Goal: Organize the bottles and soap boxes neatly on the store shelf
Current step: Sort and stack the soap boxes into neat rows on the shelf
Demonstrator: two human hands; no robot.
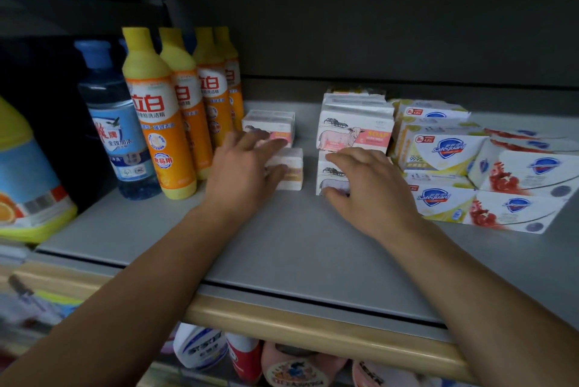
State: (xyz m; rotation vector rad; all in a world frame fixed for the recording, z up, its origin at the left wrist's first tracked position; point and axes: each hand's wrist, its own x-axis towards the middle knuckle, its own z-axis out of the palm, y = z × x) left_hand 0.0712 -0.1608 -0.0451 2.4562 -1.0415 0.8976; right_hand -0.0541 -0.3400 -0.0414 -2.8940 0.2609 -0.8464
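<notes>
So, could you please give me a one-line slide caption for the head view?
Both hands rest on sheep-print soap boxes between orange bottles and Safeguard boxes.

My left hand (pixel 242 167) and right hand (pixel 371 186) are bare, forearms uncovered, no sleeves, rings or watch showing.

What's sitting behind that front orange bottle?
Behind the front orange bottle stand three more orange bottles in a row. Their lower parts are covered, so anything further back stays hidden.
</notes>
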